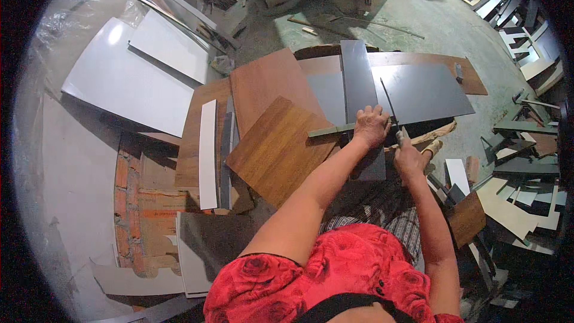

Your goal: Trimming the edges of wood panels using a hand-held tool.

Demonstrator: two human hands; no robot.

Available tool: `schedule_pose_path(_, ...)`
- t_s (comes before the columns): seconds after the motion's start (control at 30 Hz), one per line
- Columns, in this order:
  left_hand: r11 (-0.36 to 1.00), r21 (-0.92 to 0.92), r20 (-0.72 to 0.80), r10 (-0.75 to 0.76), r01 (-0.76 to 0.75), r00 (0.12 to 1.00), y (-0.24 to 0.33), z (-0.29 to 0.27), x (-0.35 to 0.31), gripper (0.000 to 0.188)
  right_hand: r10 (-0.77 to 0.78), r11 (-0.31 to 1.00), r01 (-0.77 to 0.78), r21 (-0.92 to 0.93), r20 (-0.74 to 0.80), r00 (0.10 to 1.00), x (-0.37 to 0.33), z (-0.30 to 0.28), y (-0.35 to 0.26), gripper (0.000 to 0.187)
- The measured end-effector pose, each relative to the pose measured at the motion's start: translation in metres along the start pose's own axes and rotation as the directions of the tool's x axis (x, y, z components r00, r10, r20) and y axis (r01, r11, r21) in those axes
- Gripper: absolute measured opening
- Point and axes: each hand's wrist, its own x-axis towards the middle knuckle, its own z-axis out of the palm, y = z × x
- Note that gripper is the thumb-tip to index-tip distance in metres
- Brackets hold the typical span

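My left hand (372, 127) is closed over a narrow grey-green strip (330, 131), its fingers curled on top. The strip lies crosswise on a long dark grey board (360, 78), and its right end is hidden under the hand. Just to the right, my right hand (409, 160) grips a thin-bladed saw (389, 99) by its handle. The long dark blade points away from me and runs beside the long board's right edge, close to my left fingers. Whether its edge touches the strip is hidden. Beneath lies a wider glossy grey board (421, 90).
Brown wood-grain panels (281, 149) overlap at the left, beside a white strip (208, 152). White sheets (128, 72) lean at the far left. A small block (458, 72) sits on a brown board's right end. Offcuts (508, 209) are heaped at the right; thin sticks (382, 24) lie on the floor.
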Motion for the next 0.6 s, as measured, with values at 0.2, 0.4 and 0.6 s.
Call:
schedule_pose_path(0.2, 1.000, 0.006, 0.014, -0.019, 0.019, 1.000, -0.002, -0.001, -0.001, 0.020, 0.025, 0.999, -0.027, 0.024, 0.063, 0.998, -0.089, 0.005, 0.026, 0.026)
schedule_pose_path(0.4, 0.999, -0.020, -0.024, -0.029, 0.029, 0.999, -0.005, 0.005, 0.004, 0.021, 0.043, 0.999, -0.044, 0.007, 0.143, 0.989, -0.089, -0.004, 0.024, 0.022)
schedule_pose_path(0.6, 0.996, 0.030, 0.005, -0.080, 0.079, 0.997, -0.007, 0.007, 0.006, 0.023, 0.024, 1.000, -0.024, -0.004, 0.108, 0.994, -0.083, -0.008, 0.027, 0.023)
